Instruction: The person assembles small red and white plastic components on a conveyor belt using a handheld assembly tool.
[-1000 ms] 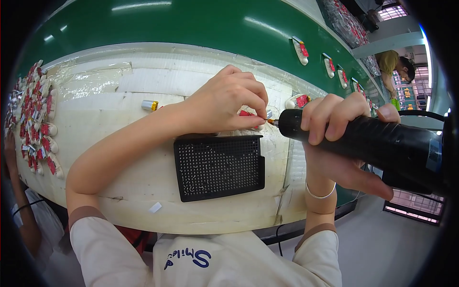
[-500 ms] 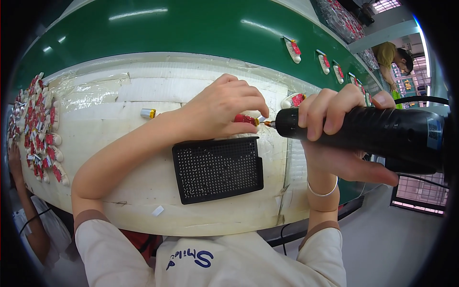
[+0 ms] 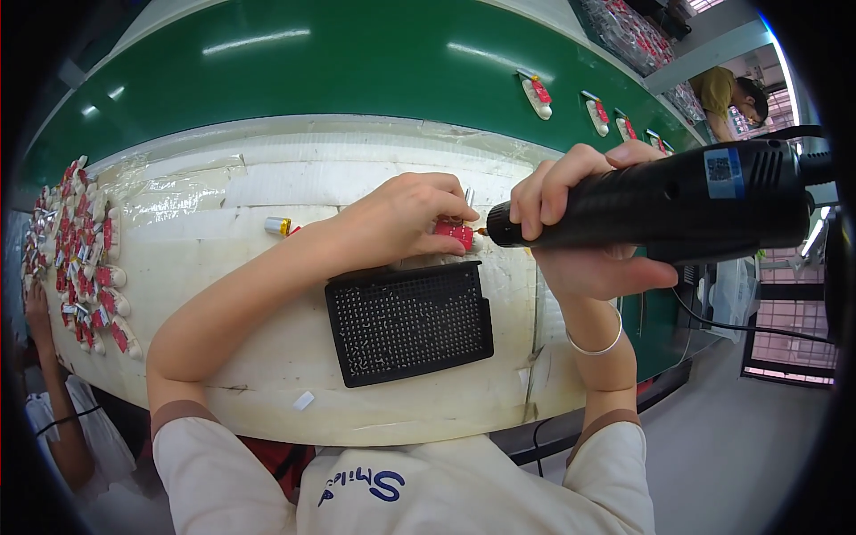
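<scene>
My left hand [image 3: 419,214] pinches a small red circuit board [image 3: 455,235] in a pale casing over the white work surface, with thumb and fingers at its left side. Wrapped in my right hand [image 3: 580,205] is a black electric screwdriver [image 3: 678,209], lying nearly level. Its bit [image 3: 481,232] points left and reaches the board's right edge; whether it touches a screw is too small to tell. Just below my left hand lies a black perforated tray [image 3: 410,323] with many tiny shiny screws in its holes.
At the left is a pile of white pieces with red boards [image 3: 89,267], beside another person's hand [image 3: 36,308]. Several similar pieces [image 3: 538,96] lie along the green surface [image 3: 374,53]. A silver-yellow cylinder [image 3: 278,226] and a small white block [image 3: 304,400] lie apart. Another person [image 3: 727,98] stands far right.
The screwdriver has moved left and its rear end has risen, its bit now at the red board. My left hand has lowered slightly, and the board's red face shows more.
</scene>
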{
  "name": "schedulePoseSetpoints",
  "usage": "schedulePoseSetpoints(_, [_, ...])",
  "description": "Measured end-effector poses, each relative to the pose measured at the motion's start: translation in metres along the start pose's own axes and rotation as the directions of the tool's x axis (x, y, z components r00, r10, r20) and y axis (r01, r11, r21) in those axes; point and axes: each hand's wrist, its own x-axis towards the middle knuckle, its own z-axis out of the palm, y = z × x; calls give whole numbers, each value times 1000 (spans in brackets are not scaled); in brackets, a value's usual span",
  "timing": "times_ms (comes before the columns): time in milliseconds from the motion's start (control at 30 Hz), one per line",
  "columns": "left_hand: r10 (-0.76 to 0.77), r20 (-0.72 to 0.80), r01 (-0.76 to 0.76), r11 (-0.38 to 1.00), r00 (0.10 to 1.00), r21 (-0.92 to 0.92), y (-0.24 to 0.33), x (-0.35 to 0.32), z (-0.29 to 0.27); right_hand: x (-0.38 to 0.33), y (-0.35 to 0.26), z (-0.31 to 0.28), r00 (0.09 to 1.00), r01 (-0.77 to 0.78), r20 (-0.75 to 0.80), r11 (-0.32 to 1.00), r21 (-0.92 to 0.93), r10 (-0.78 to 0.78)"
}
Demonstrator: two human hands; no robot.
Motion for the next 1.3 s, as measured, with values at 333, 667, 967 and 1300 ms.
schedulePoseSetpoints(333, [61,-45,-61,998,997,-9,-5,0,3,0,7,2,999,-31,-45,999,-32,30])
schedulePoseSetpoints(667, [48,-34,-48,999,998,3,-5,-1,3,2,12,9,985,-113,-135,993,-18,109])
schedulePoseSetpoints(967, [-115,159,60,947,981,315,9,-6,-50,-3,-23,11,999,-25,23,996,90,23])
schedulePoseSetpoints(1300, [83,-7,-72,902,997,426,3,136,33,-25,-29,14,991,-129,52,987,97,124])
